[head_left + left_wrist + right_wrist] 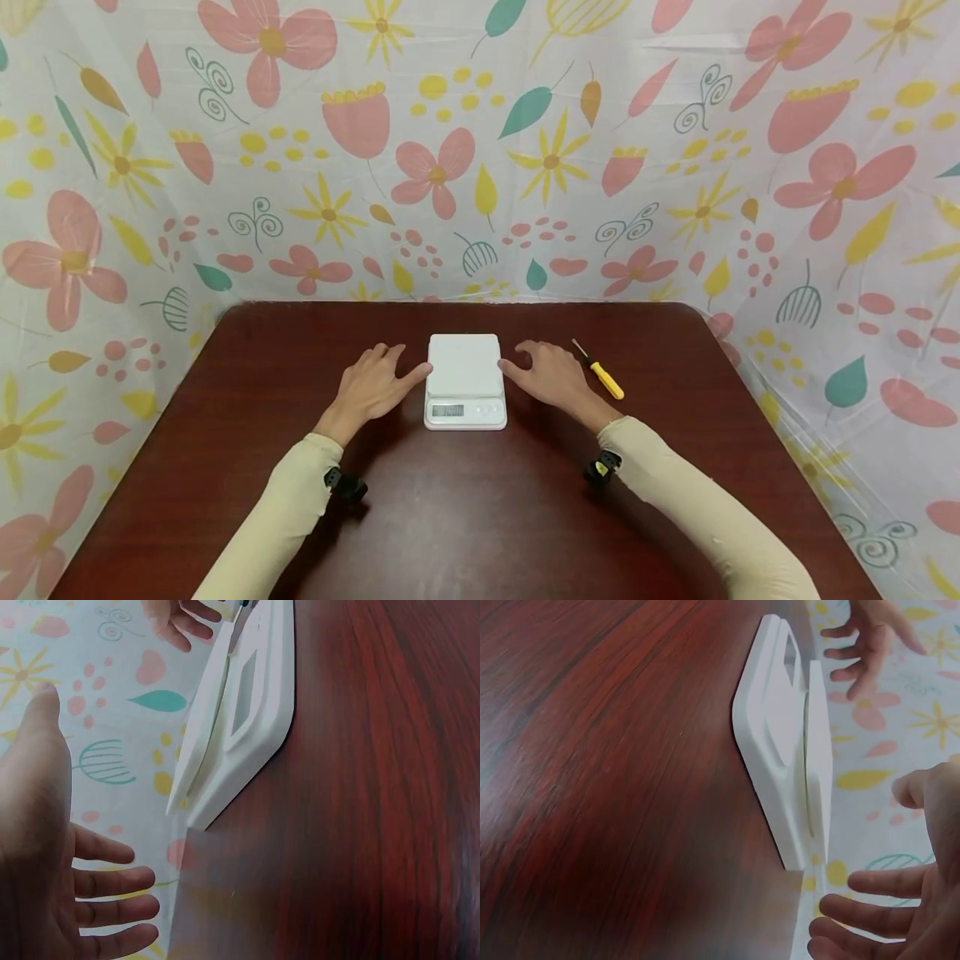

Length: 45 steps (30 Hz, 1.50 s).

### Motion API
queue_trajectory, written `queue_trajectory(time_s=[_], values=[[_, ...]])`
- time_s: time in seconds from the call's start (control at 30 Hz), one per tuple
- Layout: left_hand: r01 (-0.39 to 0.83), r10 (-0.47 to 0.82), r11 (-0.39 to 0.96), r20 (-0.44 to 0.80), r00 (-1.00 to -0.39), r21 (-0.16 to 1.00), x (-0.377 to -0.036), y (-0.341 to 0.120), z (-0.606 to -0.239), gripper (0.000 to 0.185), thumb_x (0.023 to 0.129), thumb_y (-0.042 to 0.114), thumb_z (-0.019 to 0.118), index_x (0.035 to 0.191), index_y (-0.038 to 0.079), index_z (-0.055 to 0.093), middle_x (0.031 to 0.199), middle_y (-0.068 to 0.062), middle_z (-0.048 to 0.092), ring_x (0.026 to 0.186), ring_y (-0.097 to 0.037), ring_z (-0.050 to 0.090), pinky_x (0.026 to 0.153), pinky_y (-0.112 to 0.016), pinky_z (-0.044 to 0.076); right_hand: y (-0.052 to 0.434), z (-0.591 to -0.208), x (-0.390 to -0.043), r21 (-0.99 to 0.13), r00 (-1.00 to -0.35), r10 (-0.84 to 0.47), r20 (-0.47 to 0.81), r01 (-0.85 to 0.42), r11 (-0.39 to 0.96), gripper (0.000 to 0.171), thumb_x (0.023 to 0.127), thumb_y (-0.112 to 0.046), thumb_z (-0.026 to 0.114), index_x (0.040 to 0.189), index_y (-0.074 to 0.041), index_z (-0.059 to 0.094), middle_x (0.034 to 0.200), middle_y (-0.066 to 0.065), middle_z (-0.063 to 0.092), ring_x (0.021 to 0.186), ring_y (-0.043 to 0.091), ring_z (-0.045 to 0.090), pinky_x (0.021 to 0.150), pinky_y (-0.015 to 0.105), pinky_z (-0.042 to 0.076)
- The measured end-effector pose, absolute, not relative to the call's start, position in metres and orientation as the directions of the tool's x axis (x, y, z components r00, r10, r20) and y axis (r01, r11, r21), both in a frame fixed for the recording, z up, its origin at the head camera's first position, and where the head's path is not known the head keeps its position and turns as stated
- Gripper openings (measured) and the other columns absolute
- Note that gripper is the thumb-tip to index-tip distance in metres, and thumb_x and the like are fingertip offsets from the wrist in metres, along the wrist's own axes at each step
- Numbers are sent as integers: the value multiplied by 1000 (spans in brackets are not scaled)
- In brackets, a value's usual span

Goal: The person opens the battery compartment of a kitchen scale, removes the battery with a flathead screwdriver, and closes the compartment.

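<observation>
At the far left hangs the flower-printed cloth backdrop (112,208), which wraps round behind and to both sides of the dark red-brown wooden desk (465,517). A cream sleeve (277,517) comes up from the near edge, and the left hand (372,387) lies palm down on the desk with its fingers loosely spread and holding nothing — the thumb tip reaches to the left edge of the scale's platform, touching it or just short of it; from here I cannot tell which. The small white digital kitchen scale (465,382) sits flat in the middle of the desk, squarely between the two hands, its square weighing platform toward the backdrop and its grey display strip toward the person. In the left wrist view the scale (240,727) lies just beyond the spread fingers (112,881), apart from them. On the scale's other side the right hand (550,377) mirrors the first — fingers relaxed and spread, gripping nothing, thumb tip at the platform's right edge. Just right of that hand, near it but not touching, a yellow-handled screwdriver (600,372) lies aslant on the desk.
</observation>
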<state>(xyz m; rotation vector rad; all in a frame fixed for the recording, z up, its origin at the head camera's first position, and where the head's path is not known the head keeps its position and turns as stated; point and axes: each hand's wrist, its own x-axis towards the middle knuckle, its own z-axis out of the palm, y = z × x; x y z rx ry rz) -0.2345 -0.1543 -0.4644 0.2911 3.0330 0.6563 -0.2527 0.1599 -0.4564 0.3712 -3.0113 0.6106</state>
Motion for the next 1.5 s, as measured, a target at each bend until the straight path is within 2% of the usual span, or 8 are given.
queue_trajectory(time_s=[0.23, 0.4, 0.57, 0.8, 0.93, 1.1, 1.33, 1.5], values=[[138, 171, 885, -34, -985, 445, -240, -142, -470, 112, 87, 92, 19, 148, 4, 52, 149, -20, 49, 134, -38, 48, 102, -62, 49, 147, -460, -257, -407, -984, -175, -16, -153, 900, 62, 96, -58, 58, 129, -6, 68, 120, 12, 72, 98, 28, 67, 83, 49, 60], [140, 181, 876, -45, -983, 461, -242, -139, -476, 110, 90, 90, 19, 146, 2, 54, 149, -20, 50, 138, -39, 45, 106, -61, 47, 143, -465, -260, -417, -987, -150, -64, -110, 902, 60, 97, -57, 58, 127, -6, 69, 120, 13, 72, 97, 29, 67, 85, 50, 59], [153, 188, 877, -32, -982, 455, -242, -134, -482, 95, 98, 79, 26, 142, 1, 59, 145, -20, 52, 135, -39, 47, 103, -61, 50, 142, -471, -263, -430, -987, -130, -93, -78, 899, 56, 98, -55, 59, 123, -7, 73, 110, 10, 74, 87, 26, 66, 79, 46, 59], [158, 185, 871, -12, -983, 464, -242, -125, -490, 67, 108, 55, 35, 138, 1, 61, 136, -20, 55, 126, -37, 53, 95, -56, 55, 140, -475, -264, -456, -986, -124, -115, -58, 888, 54, 99, -52, 59, 118, -5, 76, 96, 7, 76, 76, 21, 66, 67, 40, 58], [158, 185, 864, -10, -983, 478, -241, -122, -493, 56, 110, 45, 38, 138, 2, 61, 133, -20, 55, 122, -35, 55, 92, -56, 56, 137, -475, -262, -485, -984, -124, -125, -49, 873, 52, 99, -51, 59, 116, -5, 77, 82, 3, 73, 70, 19, 63, 62, 34, 53], [146, 180, 856, -21, -983, 496, -241, -119, -495, 54, 110, 41, 40, 140, 1, 60, 134, -20, 55, 124, -35, 53, 94, -57, 54, 134, -475, -260, -502, -982, -134, -133, -50, 863, 49, 99, -49, 60, 114, -6, 79, 68, 0, 67, 66, 20, 59, 57, 31, 44], [135, 169, 833, -13, -986, 537, -241, -118, -496, 52, 109, 39, 41, 142, 3, 60, 131, -20, 57, 122, -34, 54, 96, -55, 54, 132, -477, -260, -505, -984, -124, -131, -41, 862, 48, 99, -47, 61, 117, -5, 77, 73, 0, 69, 68, 20, 59, 58, 30, 44], [118, 158, 798, -16, -987, 591, -241, -115, -496, 49, 109, 35, 43, 141, 2, 60, 130, -22, 58, 124, -35, 53, 103, -54, 49, 131, -479, -259, -526, -985, -123, -121, -42, 850, 48, 99, -45, 62, 118, -4, 76, 77, 2, 71, 67, 19, 60, 59, 30, 47]])
